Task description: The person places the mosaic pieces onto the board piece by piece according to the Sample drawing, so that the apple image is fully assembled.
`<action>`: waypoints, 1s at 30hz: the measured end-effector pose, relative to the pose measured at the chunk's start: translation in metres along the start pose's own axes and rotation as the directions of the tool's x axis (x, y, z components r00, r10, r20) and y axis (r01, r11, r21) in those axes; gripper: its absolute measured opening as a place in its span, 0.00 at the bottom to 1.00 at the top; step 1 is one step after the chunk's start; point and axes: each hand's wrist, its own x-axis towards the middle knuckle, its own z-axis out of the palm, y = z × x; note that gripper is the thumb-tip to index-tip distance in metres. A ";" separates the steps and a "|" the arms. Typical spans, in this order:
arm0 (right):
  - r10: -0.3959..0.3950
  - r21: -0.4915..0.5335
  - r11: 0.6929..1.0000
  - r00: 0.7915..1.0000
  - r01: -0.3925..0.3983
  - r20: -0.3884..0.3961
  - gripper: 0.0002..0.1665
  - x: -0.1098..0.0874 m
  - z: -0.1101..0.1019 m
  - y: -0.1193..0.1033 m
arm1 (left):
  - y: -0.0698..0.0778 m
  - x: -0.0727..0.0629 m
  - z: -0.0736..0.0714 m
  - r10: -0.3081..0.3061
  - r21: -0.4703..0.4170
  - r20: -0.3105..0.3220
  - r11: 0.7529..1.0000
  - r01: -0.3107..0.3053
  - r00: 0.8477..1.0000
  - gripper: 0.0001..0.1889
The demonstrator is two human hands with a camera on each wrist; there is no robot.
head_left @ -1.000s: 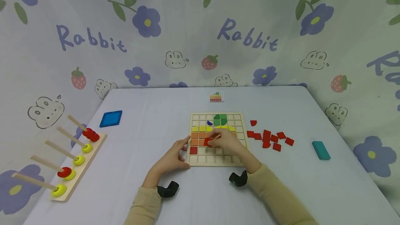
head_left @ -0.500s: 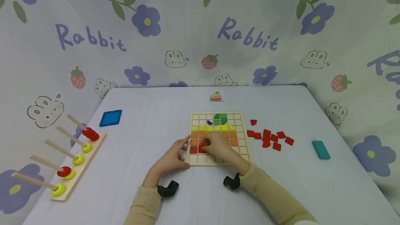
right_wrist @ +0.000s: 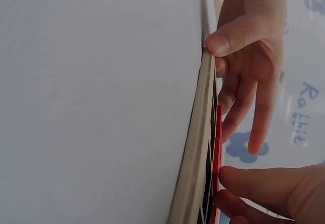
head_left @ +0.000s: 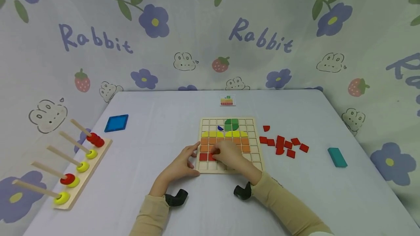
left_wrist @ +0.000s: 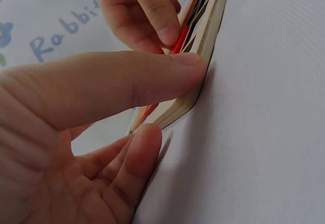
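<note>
A wooden grid board (head_left: pixel 203 166) lies flat on the white table, filled with green, blue, yellow and orange pieces in its upper rows. My left hand (head_left: pixel 178 163) rests at its lower left corner, thumb on the front edge and fingers along the left side. My right hand (head_left: pixel 231 154) pinches a red square tile (head_left: pixel 211 157) between thumb and fingertip; the tile sits low at its cell, next to another red tile (head_left: pixel 203 157). In the right wrist view the thumb and finger meet the red tile (right_wrist: pixel 217 148) at the board's surface. The right hand hides several cells.
Several loose red pieces (head_left: pixel 280 143) lie right of the board, a teal block (head_left: pixel 337 157) farther right. A small pattern card (head_left: pixel 227 100) lies behind it. At left stand a wooden peg rack (head_left: pixel 86 177) with rings and a blue tray (head_left: pixel 116 123).
My right hand has moved left and toward me with the red tile, from over the orange rows to the cell beside the first red tile. The left hand has stayed put.
</note>
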 end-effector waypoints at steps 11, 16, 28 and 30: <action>0.106 0.138 0.986 0.990 -0.092 -0.098 0.06 -0.011 -0.037 0.022 | -0.001 0.002 0.001 0.008 0.004 -0.008 1.000 -0.008 1.000 0.53; 0.168 0.234 0.964 0.973 -0.128 -0.159 0.10 -0.018 -0.066 0.059 | -0.002 0.002 0.001 0.014 0.006 -0.009 1.000 -0.014 1.000 0.53; 0.475 0.575 0.768 0.853 -0.284 -0.214 0.32 -0.063 -0.113 0.185 | -0.004 0.004 0.002 0.036 0.024 0.001 0.999 -0.036 0.999 0.54; 0.503 0.587 0.754 0.834 -0.295 -0.227 0.34 -0.070 -0.116 0.200 | -0.004 0.004 0.002 0.036 0.026 0.001 0.999 -0.036 0.999 0.54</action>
